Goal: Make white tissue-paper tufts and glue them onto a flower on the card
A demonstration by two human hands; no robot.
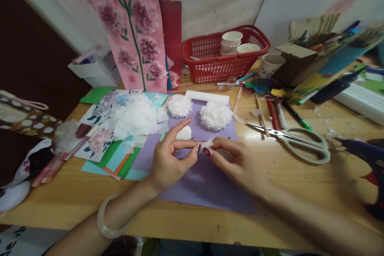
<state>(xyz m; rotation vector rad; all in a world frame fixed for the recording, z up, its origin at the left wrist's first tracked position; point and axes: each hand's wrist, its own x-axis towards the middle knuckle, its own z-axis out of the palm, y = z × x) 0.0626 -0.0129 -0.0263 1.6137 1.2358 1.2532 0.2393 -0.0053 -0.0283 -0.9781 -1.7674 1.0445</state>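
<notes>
A small piece of white tissue paper (207,144) is pinched between the fingertips of both hands, above a sheet of purple paper (207,184). My left hand (172,154) closes thumb and forefinger on its left side, with another finger raised. From the right, my right hand (235,158) holds it between thumb and bent forefinger. Just beyond the hands lie two fluffy white paper flowers, a smaller one (179,105) and a larger one (215,115). A white rounded piece (184,132) sits partly behind my left hand. To the left rises a pile of white tissue pieces (135,116).
Scissors (294,140) lie open on the right, near pens and a blue glue gun (360,152). A red basket (222,60) with paper cups stands at the back, beside a pink flower picture (132,40). A white roll (207,97) lies behind the flowers.
</notes>
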